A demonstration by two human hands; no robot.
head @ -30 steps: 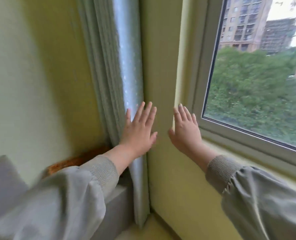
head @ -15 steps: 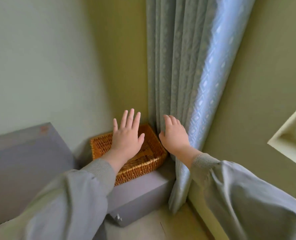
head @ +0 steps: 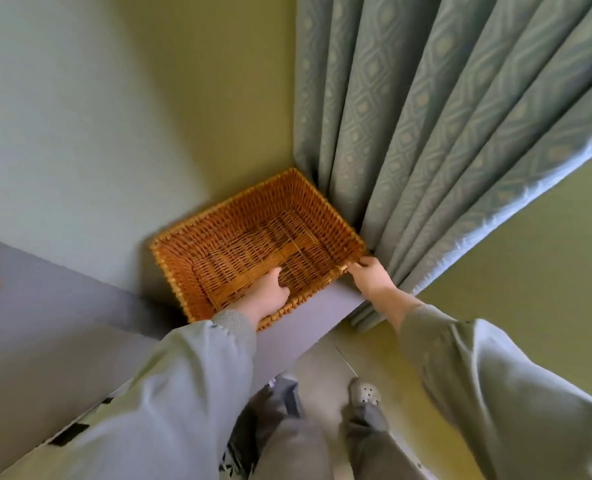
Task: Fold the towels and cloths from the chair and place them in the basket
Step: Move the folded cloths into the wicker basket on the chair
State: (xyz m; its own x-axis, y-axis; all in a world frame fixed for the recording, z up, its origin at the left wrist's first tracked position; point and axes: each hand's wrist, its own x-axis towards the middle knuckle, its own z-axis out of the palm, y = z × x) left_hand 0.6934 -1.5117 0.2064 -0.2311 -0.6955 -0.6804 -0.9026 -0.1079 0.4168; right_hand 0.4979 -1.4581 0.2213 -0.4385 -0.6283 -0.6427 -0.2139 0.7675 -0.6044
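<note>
Wicker, and bare inside: the basket (head: 317, 202) sits on a grey ledge (head: 322, 306) with no towel or cloth in it. Our left hand (head: 270, 297) curls over the basket's near rim, thumb inside. Our right hand (head: 370, 278) pinches its near right corner, beside the curtain (head: 426, 133). No chair or towels show near the basket, so we judge all the folding is left.

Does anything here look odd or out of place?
Nothing spilled or broken. The wicker basket sits empty on the grey ledge, the curtain bunched against its right side; left hand and right hand grip its near rim.
</note>
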